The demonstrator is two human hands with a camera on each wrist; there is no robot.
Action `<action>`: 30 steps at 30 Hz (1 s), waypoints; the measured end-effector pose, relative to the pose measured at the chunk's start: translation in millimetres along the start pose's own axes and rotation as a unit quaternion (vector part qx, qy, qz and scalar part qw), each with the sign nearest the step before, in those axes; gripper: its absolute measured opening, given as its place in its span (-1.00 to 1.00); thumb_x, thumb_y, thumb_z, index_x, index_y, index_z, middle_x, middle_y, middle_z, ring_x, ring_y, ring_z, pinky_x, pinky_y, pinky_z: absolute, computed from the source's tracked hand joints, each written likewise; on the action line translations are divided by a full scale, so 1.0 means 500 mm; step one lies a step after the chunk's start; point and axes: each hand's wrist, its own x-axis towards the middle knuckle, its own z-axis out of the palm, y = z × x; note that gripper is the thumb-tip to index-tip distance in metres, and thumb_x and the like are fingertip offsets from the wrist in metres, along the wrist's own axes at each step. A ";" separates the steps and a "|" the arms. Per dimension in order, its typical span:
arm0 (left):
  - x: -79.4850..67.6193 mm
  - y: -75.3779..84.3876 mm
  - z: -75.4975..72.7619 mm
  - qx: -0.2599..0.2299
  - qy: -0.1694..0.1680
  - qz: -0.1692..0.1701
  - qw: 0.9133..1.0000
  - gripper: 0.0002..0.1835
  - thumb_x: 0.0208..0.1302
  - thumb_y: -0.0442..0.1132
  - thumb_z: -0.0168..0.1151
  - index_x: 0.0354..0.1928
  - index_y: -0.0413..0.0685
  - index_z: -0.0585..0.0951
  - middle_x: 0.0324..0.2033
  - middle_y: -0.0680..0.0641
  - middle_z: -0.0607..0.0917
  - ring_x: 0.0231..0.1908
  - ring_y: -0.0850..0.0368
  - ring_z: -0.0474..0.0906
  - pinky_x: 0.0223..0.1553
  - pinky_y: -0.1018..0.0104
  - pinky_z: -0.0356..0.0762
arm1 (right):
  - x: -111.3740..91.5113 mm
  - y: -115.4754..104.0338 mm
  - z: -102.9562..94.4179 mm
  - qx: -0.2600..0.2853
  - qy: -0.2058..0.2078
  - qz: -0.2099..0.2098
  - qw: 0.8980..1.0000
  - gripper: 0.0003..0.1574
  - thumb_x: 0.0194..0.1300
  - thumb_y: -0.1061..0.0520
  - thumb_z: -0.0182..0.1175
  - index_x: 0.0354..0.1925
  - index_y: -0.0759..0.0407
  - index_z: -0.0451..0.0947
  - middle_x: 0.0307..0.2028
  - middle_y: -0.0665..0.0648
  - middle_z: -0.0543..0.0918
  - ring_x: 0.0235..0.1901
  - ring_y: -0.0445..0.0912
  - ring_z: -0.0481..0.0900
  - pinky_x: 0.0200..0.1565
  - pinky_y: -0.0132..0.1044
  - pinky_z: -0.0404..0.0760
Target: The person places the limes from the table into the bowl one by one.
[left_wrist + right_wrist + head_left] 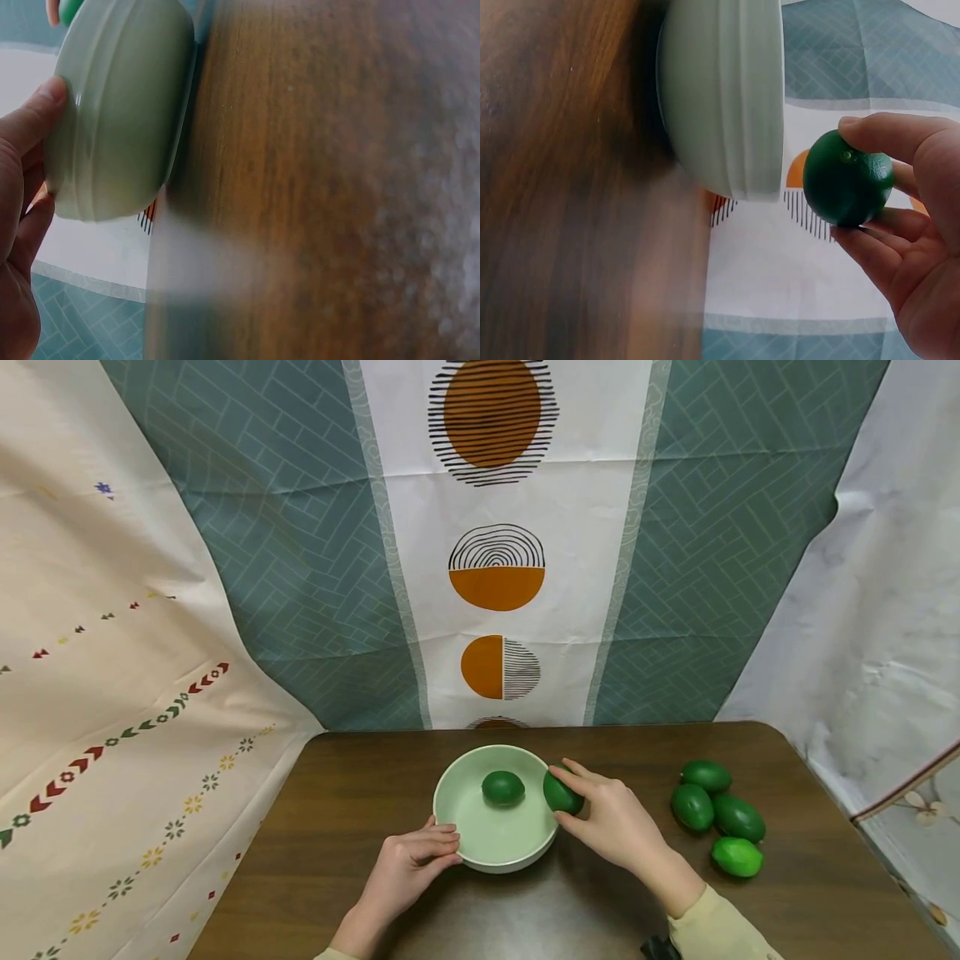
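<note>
Wood tbl, patterned cloth behind; R fingers pinch dk-green lime, L fingers grip bowl rim.

No text, label, brand, number or sign can be read in any of the 3 views. The backdrop cloth bears printed circles and lines, and the cream cloth at the left bears small flowers and arrow-like shapes; none forms a legible letter or digit. Neither the pale green bowl nor the held green fruit shows readable lettering.
</note>
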 end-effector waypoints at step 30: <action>0.000 0.001 0.002 -0.008 0.004 0.001 1.000 -0.75 0.01 -0.52 0.66 -0.21 -0.29 0.86 -0.23 -0.20 0.86 -0.11 -0.19 0.84 0.40 0.17 0.51 | 0.036 -0.055 0.061 -0.024 -0.028 -0.016 0.999 -0.22 0.22 0.10 0.60 0.39 0.09 0.63 0.37 0.31 0.60 0.00 0.08 0.82 -0.08 -0.19 0.83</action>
